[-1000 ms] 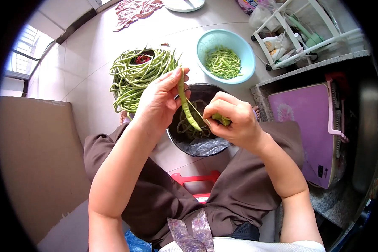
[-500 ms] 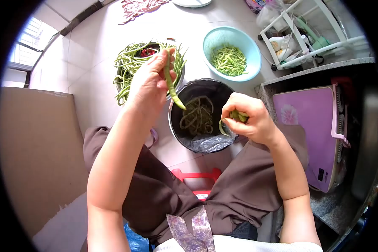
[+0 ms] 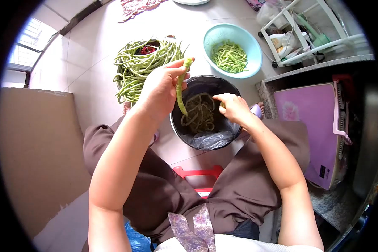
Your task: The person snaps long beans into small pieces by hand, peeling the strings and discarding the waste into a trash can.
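A green bean point(image 3: 180, 90) hangs from my left hand point(image 3: 166, 84), pinched near its top end, its lower tip over the bin. My right hand point(image 3: 235, 110) is closed over the bin's right side, with a bit of green bean showing between its fingers. Beneath both hands is the black-lined bin point(image 3: 227, 133), with stringy scraps point(image 3: 199, 115) inside. Long green beans point(image 3: 132, 73) are heaped in a round container at the upper left, with something red among them. Short bean pieces point(image 3: 231, 57) lie in the light blue basin point(image 3: 256, 54).
A red stool point(image 3: 197, 172) is between my legs. On the right are a white rack point(image 3: 298, 31), a stone-edged counter point(image 3: 319, 65) and a pink-purple panel point(image 3: 308, 130). Brown cardboard point(image 3: 38, 147) stands on the left. A patterned cloth point(image 3: 138, 8) lies on the floor ahead.
My left hand has moved right with the bean, which now hangs more upright. My right hand has shifted slightly left and turned, so less of the bean in it shows.
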Motion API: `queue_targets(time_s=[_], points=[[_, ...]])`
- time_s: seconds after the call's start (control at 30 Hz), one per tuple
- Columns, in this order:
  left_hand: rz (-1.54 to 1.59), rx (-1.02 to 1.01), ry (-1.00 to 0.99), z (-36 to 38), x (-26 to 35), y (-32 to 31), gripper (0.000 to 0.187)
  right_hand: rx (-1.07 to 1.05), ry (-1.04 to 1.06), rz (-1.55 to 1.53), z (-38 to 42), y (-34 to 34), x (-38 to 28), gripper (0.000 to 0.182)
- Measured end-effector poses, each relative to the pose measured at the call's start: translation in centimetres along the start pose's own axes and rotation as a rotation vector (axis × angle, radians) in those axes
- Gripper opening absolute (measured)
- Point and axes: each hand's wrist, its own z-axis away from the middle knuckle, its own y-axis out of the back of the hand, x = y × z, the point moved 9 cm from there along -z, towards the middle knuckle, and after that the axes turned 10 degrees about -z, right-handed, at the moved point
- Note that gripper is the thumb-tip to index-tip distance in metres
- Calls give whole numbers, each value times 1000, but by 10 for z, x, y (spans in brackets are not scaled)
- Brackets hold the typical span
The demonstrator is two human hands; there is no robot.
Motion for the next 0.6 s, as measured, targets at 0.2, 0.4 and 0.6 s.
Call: queue_targets(time_s=[0.2,0.4,0.6], points=[[-194,-175,58,19,-6,-20,45,180,31,-472,-2,78,-73,22],[-247,-301,93,29,-12,-38,41,151,454,-290,21,96,-125,19],[-1307,-58,-321,34,26,-34,19,107,231,-313,20,115,-109,12]])
